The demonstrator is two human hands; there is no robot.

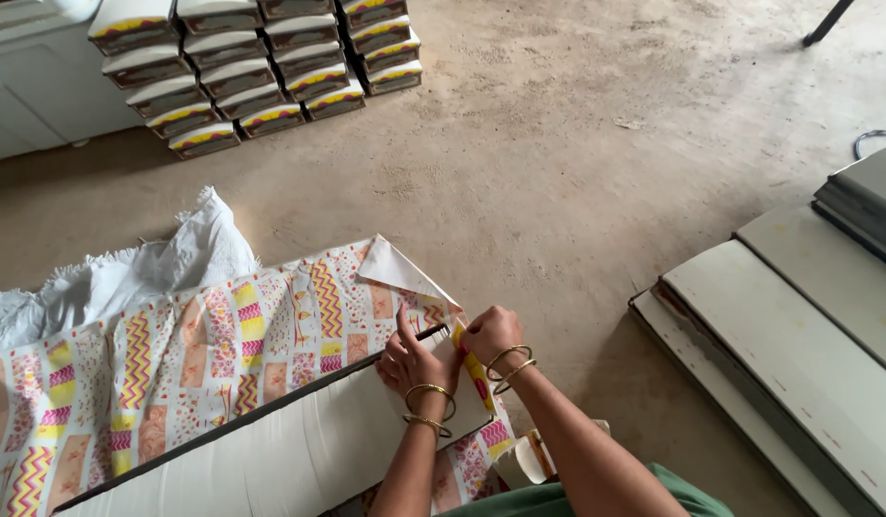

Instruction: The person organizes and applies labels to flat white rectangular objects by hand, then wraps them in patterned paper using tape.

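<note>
A long white cardboard panel (299, 450) lies on a sheet of patterned wrapping paper (175, 364) with pink, yellow and orange motifs. My left hand (409, 362) presses flat on the panel's right end, fingers spread. My right hand (489, 333) pinches the paper's edge at the panel's corner, folding a yellow and red strip (475, 371) over it. One corner of the paper (397, 268) is turned up, showing its white underside. Both wrists carry gold bangles.
A white woven sack (146, 273) lies crumpled behind the paper. Stacks of wrapped boxes (251, 67) stand at the back left. Flat grey-white boards (797, 325) lie piled at the right. A small roll of tape (524, 460) sits by my knee. The floor is bare concrete.
</note>
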